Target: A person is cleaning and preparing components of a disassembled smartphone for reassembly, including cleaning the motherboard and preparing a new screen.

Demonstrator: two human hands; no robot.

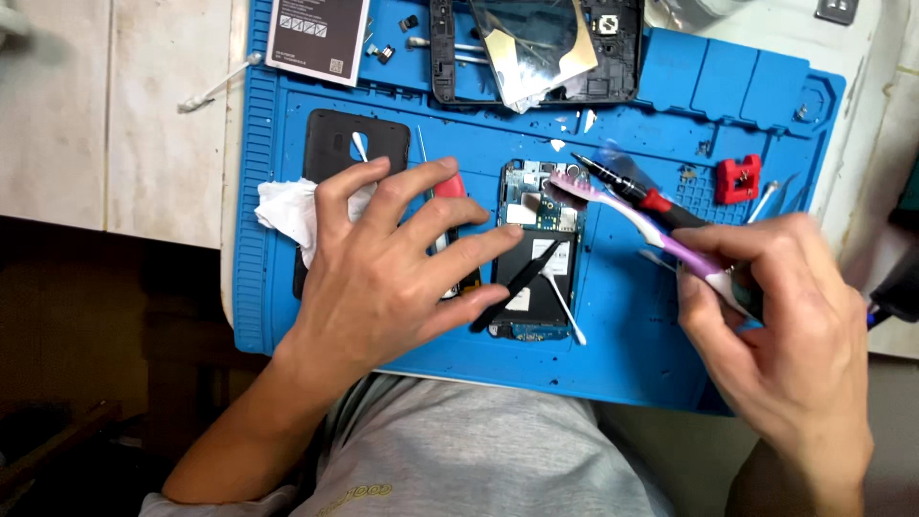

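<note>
Blue repair mat (pixel 632 325) on pale table. Opened phone (pixel 538 251) sits at mat middle, circuit board bare.

Left hand (pixel 383 268): fingers spread flat, tips pressing phone's left edge.

Right hand (pixel 785 325), right of phone: fingers pinch purple toothbrush (pixel 632 215), bristles on phone top.

Cotton swab (pixel 563 302) and black tweezers (pixel 512 287) lie across phone.

Phone looks light, stiff, easy to break; hold by edges.

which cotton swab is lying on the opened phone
The cotton swab slanting across the opened phone; the others lie on the black back cover, up by the frame, and off the mat.
</note>
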